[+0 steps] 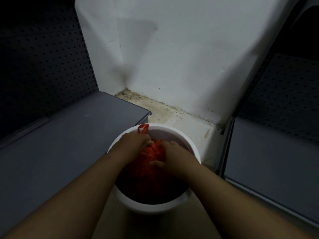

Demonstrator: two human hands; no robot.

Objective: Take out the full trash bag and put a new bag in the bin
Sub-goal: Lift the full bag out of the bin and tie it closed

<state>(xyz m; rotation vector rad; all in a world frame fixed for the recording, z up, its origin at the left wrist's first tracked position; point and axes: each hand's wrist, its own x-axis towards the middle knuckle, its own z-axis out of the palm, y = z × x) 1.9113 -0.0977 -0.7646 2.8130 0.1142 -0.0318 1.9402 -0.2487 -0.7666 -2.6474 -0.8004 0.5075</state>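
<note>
A round white bin (193, 147) stands on the floor in a wall corner, low in the middle of the head view. Inside it sits a red trash bag (150, 163), its top bunched together. One red handle loop (143, 128) sticks up over the far rim. My left hand (133, 142) is closed around the gathered neck of the bag on its left. My right hand (170, 155) presses and grips the bunched plastic from the right. Both hands are inside the bin's mouth. The bag's lower part is dark and hard to make out.
Grey metal shelving (69, 135) with a perforated back panel flanks the bin on the left. A similar grey shelf (276, 161) stands on the right. The white wall (172, 57) is just behind, with a dirty tiled floor strip (165, 112) at its foot.
</note>
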